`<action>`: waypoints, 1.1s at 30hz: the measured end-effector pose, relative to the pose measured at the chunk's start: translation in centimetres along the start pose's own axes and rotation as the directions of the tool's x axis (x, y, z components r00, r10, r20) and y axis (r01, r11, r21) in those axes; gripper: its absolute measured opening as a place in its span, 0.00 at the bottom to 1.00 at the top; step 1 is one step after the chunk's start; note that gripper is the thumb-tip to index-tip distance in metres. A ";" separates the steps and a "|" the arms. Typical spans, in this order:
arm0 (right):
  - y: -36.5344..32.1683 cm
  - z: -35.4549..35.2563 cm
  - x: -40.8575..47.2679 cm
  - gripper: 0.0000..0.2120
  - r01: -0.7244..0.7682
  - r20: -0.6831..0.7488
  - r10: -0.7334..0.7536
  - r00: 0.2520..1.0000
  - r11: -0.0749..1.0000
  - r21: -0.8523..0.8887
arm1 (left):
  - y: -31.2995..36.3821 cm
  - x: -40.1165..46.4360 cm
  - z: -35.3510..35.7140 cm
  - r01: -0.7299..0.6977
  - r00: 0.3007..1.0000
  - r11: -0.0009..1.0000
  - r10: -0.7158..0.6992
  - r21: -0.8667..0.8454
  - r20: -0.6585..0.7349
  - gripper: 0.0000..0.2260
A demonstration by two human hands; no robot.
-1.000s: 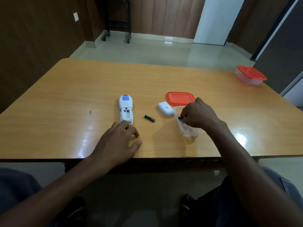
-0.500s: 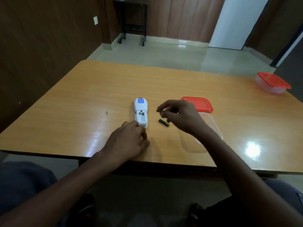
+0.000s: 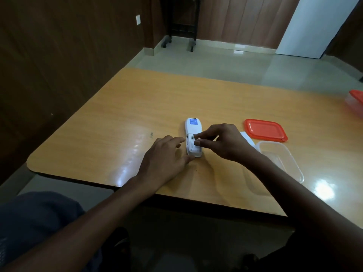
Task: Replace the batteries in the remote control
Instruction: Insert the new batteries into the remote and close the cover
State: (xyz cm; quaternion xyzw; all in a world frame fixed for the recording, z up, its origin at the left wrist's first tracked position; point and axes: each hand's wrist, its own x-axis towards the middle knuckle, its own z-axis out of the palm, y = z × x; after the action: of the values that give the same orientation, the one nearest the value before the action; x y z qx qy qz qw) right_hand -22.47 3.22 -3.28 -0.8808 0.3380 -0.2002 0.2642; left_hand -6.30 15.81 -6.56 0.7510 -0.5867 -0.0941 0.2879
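The remote control (image 3: 193, 139) lay face down on the tabletop (image 3: 121, 118), a little in from the near edge and closer to its left side than its right, with the battery bay open toward the person. The right hand (image 3: 222, 142) was over that bay, thumb and forefinger pinched on a small object that looked like a battery (image 3: 198, 138); only a bright tip showed, so which way it pointed could not be told. The left hand (image 3: 165, 161) rested beside the remote's left flank, fingers fairly straight, the thumb touching its near end, apparently steadying it rather than gripping.

The step in hand seemed to be seating a fresh cell. To do it well, I judged the left hand should brace the body firmly so it would not skate on the glossy wood. The cell should go in spring end first, pressed back against the spring, then laid flat, with polarity checked against the bay's marks.

A white cover (image 3: 247, 138) showed just behind the right wrist. An orange lid (image 3: 265, 130) and a clear container (image 3: 282, 160) sat toward the right edge, and another orange-lidded box (image 3: 356, 98) at the far right.
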 end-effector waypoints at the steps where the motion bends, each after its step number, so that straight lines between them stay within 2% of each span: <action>1: 0.1 0.0 0.1 0.10 0.023 0.011 -0.023 1.000 1.000 -0.020 | -0.1 0.1 0.1 -0.005 1.000 1.000 0.005 -0.004 -0.009 0.30; 5: 0.6 0.4 0.0 0.11 0.197 0.089 -0.185 0.979 0.969 -0.151 | -0.2 0.5 0.7 -0.012 1.000 1.000 0.012 0.027 -0.022 0.29; 8: 0.8 0.4 -0.3 0.12 0.244 0.124 -0.225 0.966 0.956 -0.166 | -0.3 0.6 1.0 -0.013 0.999 0.999 0.014 0.031 -0.029 0.28; 13: 1.0 0.3 -0.6 0.14 0.278 0.192 -0.243 0.951 0.943 -0.186 | -0.3 0.8 1.1 -0.006 1.000 0.999 0.007 0.038 -0.029 0.29; 20: 0.3 0.6 -0.8 0.17 0.240 0.248 -0.181 0.952 0.942 -0.236 | -0.2 0.8 1.1 -0.001 0.999 1.000 0.001 0.013 -0.039 0.26; 24: 0.0 0.7 -1.2 0.14 0.314 0.279 -0.235 0.931 0.907 -0.281 | -0.2 0.8 1.0 -0.002 0.999 1.000 0.003 0.015 -0.044 0.26; 26: 0.1 1.0 -1.2 0.14 0.310 0.247 -0.240 0.939 0.902 -0.302 | -0.2 0.7 0.9 -0.002 0.999 1.000 0.003 0.014 -0.047 0.25; 31: 0.1 1.7 -0.9 0.11 0.205 0.011 -0.208 0.978 0.950 -0.236 | -0.3 0.8 1.0 -0.022 0.999 1.000 0.022 0.015 -0.044 0.24; 33: -0.4 2.0 -0.8 0.11 0.128 -0.030 -0.136 0.990 0.973 -0.194 | -0.3 0.8 1.0 -0.029 0.999 1.000 0.029 0.009 -0.045 0.25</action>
State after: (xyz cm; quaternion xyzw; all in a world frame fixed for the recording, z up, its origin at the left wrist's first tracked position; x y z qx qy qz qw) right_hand -21.81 4.68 -4.74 -0.9182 0.3019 -0.2026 0.1572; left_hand -6.31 14.75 -7.38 0.7455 -0.5913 -0.0705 0.2995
